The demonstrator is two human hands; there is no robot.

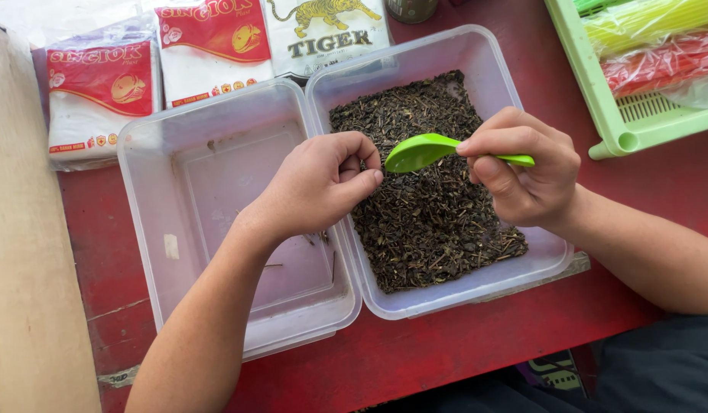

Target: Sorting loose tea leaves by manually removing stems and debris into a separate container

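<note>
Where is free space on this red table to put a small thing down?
Free: the red strip along the near edge, before both clear tubs, and the patch between the tub of dried leaves and the green basket. Crowded: the far edge, with packets against the tubs.

Our left hand (319, 183) is curled, fingertips pinched together. Our right hand (522, 168) is closed in a grip, forearm extending rightward.

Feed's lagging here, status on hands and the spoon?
Right hand grips green spoon over loose-leaf tub. Left hand pinched closed beside spoon bowl, contents hidden. Near-empty tub left. Nothing obstructing.
</note>
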